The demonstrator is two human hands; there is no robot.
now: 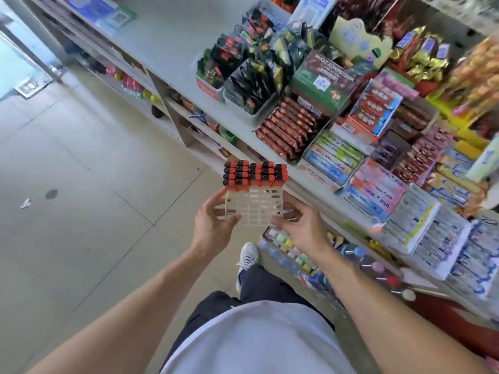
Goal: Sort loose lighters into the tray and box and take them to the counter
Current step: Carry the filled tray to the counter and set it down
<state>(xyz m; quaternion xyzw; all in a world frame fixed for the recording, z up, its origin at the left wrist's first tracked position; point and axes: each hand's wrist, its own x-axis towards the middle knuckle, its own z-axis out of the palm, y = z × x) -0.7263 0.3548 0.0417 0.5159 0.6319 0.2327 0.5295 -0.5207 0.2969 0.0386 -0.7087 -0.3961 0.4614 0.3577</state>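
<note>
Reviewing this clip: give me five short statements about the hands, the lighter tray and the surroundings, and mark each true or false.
1. Both hands hold the white grid tray. True: the left hand grips its left side, the right hand its right.
2. Every slot of the tray is filled. False: the lighters fill only the far rows; the near slots are empty.
3. The lighters are red-orange with black tops. True.
4. The tray rests on the shelf. False: it is held in the air over the floor, beside the shelf.
5. The person is seated at a table. False: the person stands in a shop aisle, one shoe visible below.
</note>
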